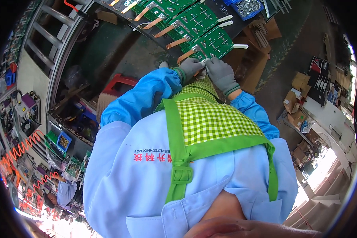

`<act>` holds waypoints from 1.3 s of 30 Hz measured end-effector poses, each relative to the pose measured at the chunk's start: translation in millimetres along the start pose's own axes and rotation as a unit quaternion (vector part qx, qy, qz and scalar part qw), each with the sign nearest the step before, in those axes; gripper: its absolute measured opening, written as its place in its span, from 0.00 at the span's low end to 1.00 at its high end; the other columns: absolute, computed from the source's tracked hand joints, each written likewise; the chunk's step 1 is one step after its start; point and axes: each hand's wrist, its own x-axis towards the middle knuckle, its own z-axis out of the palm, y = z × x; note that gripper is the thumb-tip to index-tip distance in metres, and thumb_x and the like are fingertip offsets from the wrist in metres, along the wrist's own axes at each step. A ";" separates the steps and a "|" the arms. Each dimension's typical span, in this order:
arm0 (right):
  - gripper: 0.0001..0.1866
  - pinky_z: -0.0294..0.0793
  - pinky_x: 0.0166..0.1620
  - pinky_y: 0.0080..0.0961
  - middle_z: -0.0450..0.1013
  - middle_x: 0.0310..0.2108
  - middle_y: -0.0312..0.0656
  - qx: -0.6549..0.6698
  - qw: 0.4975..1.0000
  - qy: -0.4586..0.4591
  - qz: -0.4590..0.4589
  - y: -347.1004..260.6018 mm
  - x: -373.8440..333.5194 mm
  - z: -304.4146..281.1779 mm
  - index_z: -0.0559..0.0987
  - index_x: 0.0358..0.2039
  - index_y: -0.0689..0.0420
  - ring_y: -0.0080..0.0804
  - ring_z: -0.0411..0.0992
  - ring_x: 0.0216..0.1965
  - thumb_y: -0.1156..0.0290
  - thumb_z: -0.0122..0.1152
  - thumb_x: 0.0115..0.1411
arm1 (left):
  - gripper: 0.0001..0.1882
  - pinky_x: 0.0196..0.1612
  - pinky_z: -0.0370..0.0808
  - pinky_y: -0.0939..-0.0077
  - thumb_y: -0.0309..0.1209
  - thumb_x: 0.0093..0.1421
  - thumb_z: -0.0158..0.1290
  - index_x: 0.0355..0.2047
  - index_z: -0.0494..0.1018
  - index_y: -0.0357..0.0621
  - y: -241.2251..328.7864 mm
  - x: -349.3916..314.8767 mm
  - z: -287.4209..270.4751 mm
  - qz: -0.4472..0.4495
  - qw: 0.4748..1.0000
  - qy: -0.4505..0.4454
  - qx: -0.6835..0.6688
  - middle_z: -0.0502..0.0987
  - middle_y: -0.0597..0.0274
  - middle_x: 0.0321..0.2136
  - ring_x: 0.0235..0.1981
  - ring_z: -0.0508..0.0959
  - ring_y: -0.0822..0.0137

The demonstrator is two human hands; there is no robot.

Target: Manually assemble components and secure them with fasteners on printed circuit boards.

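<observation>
My left hand [190,68] and my right hand [221,73], both in grey knitted gloves, meet in front of my apron at the near edge of a green circuit board [213,43]. The fingers of each are pinched together. Something small and pale shows between the fingertips, too small and covered to name. A copper strip [186,56] sticks out from the board's left side, just beyond my left hand. On the board's right side a white strip [240,46] juts out. More boards of this kind lie in a row behind, among them another green circuit board [197,20].
A blue bin [248,8] of small metal parts stands at the far side of the dark bench. Cardboard [254,71] lies below to the right. To the left are a red-handled stool or crate [119,84] and a metal roller rack [47,35].
</observation>
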 end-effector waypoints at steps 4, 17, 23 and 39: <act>0.14 0.72 0.28 0.30 0.66 0.30 0.37 -0.025 0.998 0.062 -0.020 1.7 -4.4 11.8 0.72 0.41 0.51 0.34 0.70 0.28 0.70 0.52 0.53 | 0.10 0.25 0.75 0.72 0.29 0.60 0.48 0.34 0.68 0.31 3.6 -1.3 3.4 -0.004 1.000 0.017 0.011 0.74 0.54 0.25 0.23 0.75 0.65; 0.12 0.71 0.35 0.30 0.70 0.33 0.42 0.221 0.965 0.115 0.084 1.4 -0.9 2.8 0.76 0.41 0.50 0.41 0.71 0.34 0.67 0.56 0.55 | 0.06 0.29 0.78 0.71 0.19 0.53 0.47 0.32 0.68 0.30 4.4 -8.5 3.1 -0.008 1.000 -0.008 -0.028 0.73 0.51 0.27 0.28 0.77 0.62; 0.09 0.71 0.35 0.32 0.69 0.33 0.43 0.228 0.964 0.129 0.049 1.8 0.8 7.9 0.76 0.35 0.53 0.42 0.71 0.34 0.69 0.56 0.53 | 0.06 0.30 0.78 0.70 0.18 0.53 0.47 0.33 0.67 0.30 6.6 -12.1 0.3 -0.011 1.000 0.001 -0.012 0.73 0.50 0.28 0.28 0.77 0.62; 0.07 0.71 0.30 0.33 0.69 0.31 0.39 -0.004 0.992 0.019 0.128 -9.7 11.3 13.2 0.74 0.30 0.51 0.36 0.70 0.33 0.65 0.54 0.49 | 0.10 0.34 0.75 0.68 0.22 0.56 0.47 0.38 0.69 0.31 -10.8 4.3 -5.0 0.033 0.999 0.003 0.016 0.72 0.55 0.33 0.33 0.74 0.62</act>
